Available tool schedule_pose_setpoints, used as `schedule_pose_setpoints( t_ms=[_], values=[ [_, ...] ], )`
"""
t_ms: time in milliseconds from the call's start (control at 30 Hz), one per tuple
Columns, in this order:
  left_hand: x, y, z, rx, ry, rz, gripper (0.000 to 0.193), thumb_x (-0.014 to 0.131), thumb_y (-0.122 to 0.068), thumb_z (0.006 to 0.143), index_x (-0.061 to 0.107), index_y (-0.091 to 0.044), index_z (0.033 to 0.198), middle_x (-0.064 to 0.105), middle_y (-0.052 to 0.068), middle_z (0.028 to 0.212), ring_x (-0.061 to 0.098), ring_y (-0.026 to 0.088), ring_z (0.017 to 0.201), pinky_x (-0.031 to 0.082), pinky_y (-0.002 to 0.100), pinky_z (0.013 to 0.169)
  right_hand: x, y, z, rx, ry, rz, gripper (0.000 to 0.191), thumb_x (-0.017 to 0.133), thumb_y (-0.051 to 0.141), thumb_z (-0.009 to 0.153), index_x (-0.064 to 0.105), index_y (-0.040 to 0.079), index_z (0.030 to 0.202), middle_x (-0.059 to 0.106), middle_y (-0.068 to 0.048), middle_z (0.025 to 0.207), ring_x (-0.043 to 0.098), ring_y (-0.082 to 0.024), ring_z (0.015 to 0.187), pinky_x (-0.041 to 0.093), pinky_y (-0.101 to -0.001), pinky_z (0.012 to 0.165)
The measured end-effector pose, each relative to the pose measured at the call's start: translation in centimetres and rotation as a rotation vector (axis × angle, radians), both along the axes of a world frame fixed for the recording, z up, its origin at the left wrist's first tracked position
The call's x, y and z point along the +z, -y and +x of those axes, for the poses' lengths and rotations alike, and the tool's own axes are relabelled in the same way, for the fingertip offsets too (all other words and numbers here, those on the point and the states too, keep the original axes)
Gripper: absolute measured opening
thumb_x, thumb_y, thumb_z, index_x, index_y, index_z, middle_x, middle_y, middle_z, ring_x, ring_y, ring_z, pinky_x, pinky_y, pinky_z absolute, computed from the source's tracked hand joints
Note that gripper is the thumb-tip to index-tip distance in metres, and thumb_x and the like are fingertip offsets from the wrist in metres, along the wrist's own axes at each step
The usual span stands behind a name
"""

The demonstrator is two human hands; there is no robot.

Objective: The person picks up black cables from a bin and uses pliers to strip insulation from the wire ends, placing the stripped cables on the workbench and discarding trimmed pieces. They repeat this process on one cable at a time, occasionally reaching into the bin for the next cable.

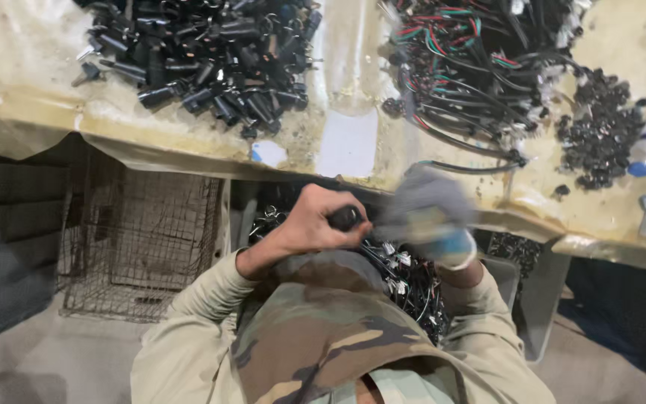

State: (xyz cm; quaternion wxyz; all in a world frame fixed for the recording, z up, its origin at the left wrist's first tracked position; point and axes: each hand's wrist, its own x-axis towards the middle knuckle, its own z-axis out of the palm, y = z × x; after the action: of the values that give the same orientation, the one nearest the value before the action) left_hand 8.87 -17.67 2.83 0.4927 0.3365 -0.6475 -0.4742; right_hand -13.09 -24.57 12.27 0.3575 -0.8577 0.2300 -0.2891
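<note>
A worn, yellowish plastic-covered workbench (188, 138) runs above the hands; a rusty wire-mesh cage (140, 239) sits left on grey concrete floor (39, 359).

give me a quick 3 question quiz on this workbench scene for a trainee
1. True or false: the right hand wears a glove.
2. What does the bare left hand grip?
A. a dark cylindrical part
B. a water bottle
C. a wire cage
3. Which pile lies on the table at the upper left: black cylindrical parts or coloured wires?

Key:
1. True; a grey glove, blurred.
2. A.
3. Black cylindrical parts; the coloured wires lie further right.
</note>
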Motion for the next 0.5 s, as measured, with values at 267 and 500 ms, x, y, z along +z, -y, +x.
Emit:
schedule_pose_setpoints(
  t_ms=[267,500],
  values=[
    [0.0,-0.2,1.2,-0.018,0.261,-0.077,0.026,0.082,-0.023,0.068,0.074,-0.007,0.087,0.062,0.013,0.066,0.063,0.031,0.057,0.05,0.035,0.055,-0.1,-2.4,4.6,-0.061,0.009,0.381,0.022,0.079,0.011,0.08,0.067,0.005,0.097,0.069,-0.009,0.094,0.068,-0.025,0.085,0.054,-0.0328,0.079],
    [1.1,-1.9,0.1,0.188,0.313,-0.172,0.023,0.081,-0.02,0.071,0.071,-0.007,0.088,0.063,0.012,0.072,0.064,0.032,0.063,0.05,0.037,0.056,-0.6,-4.6,3.1,-0.224,0.05,0.115,0.015,0.076,0.012,0.086,0.064,0.004,0.091,0.064,-0.008,0.087,0.062,-0.022,0.079,0.05,-0.0319,0.071]
  ],
)
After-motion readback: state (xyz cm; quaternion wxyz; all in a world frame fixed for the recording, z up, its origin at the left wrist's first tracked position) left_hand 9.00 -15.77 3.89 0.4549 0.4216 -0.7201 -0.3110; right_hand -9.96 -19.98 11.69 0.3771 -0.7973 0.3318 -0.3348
